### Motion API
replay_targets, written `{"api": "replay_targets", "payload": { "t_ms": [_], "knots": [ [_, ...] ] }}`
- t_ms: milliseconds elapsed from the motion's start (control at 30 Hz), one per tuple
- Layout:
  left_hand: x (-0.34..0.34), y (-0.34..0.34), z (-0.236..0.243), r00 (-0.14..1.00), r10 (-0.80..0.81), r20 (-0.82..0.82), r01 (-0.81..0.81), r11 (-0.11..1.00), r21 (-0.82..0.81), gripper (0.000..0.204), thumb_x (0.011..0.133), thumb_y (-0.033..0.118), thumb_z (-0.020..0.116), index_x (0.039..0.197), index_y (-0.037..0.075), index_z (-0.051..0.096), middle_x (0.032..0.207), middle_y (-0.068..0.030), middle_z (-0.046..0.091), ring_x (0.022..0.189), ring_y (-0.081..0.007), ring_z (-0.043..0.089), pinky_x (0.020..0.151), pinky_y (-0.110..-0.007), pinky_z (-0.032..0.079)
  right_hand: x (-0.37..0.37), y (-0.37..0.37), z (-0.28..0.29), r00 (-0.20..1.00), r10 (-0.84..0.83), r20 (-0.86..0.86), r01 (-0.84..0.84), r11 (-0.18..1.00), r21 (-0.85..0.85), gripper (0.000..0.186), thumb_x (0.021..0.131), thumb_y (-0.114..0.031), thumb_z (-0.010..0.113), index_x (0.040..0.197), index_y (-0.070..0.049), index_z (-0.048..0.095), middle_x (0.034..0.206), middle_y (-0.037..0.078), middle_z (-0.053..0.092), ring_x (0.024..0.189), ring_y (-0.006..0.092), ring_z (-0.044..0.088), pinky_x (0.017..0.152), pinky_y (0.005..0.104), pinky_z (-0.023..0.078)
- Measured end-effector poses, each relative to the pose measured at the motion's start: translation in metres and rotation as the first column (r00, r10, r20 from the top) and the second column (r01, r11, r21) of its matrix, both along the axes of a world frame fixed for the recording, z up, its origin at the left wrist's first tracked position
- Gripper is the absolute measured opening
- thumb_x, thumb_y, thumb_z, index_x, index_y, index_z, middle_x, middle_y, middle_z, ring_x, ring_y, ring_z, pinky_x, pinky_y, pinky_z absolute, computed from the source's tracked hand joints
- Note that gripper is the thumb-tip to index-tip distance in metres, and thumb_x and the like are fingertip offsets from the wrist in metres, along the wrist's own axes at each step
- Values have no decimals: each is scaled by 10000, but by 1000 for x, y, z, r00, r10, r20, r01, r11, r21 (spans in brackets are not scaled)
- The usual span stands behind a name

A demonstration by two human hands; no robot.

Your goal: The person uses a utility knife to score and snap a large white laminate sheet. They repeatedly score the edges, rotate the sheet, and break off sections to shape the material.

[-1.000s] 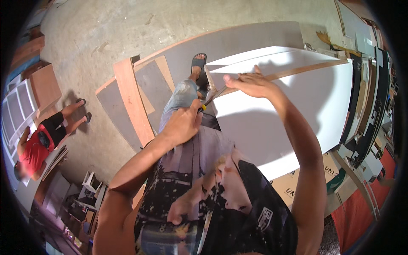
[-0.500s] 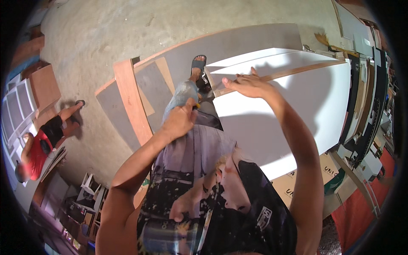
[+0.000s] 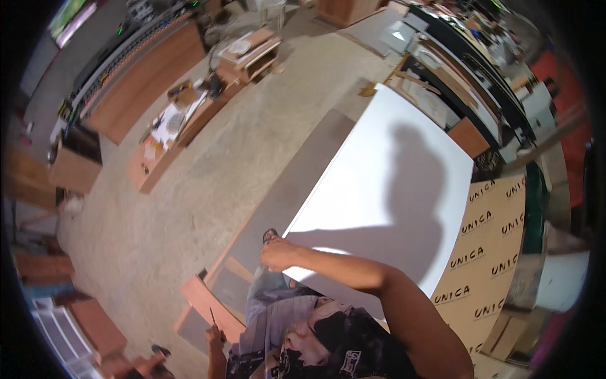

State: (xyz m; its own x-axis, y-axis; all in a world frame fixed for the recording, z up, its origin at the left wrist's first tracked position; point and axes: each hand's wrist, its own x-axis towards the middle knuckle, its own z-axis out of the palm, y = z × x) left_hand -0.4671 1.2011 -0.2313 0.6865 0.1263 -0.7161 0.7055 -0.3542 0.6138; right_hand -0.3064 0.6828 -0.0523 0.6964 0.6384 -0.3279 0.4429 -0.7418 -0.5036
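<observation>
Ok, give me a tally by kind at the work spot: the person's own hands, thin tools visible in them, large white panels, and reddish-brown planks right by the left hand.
Hands: 2, left hand and right hand
Thin tool: 1
Large white panel: 1
Reddish-brown plank: 1
Total: 5
</observation>
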Motion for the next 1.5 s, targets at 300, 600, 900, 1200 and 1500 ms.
{"api": "replay_targets", "payload": {
  "t_ms": [300,600,900,1200,1500],
  "knots": [
    [123,-50,-1,913,156,-376,-282,909,-308,68,919,76,547,860,68,514,690,-87,545,581,-246,568,513,-387,479,-138,-28,24,541,-715,443,525,699,486,370,857,-362,687,1104,-86,669,1301,123,573,1316,314,441,1134,570,258],
    [308,-161,42,921,-233,-311,137,943,-303,114,911,208,541,876,109,498,637,-37,498,494,-173,505,458,-319,419,-431,-59,14,-811,93,577,407,-620,671,661,837,-334,746,1338,-5,467,1256,234,515,1177,394,498,987,523,395],
    [384,-287,83,855,-491,168,511,743,-432,116,982,220,534,947,117,492,651,-41,516,485,-159,503,431,-294,435,-407,-17,-61,-532,152,-833,-719,-602,348,261,829,-177,792,938,-68,581,793,10,592,649,121,547,532,294,471],
    [280,-406,217,475,-702,531,859,238,-454,129,1006,201,561,1065,97,514,653,-29,528,491,-129,508,434,-271,449,-397,5,-36,-481,179,-858,-593,-787,168,241,897,-214,749,923,-31,593,823,56,624,671,155,616,577,311,570],
    [109,-459,278,-239,-821,518,851,-434,-295,367,1004,129,540,1333,-5,445,702,-25,533,528,-98,521,493,-266,463,-383,19,-77,-531,0,-847,-610,-693,383,228,913,-243,732,853,-59,613,727,-8,578,585,92,564,625,296,582]
  ]
}}
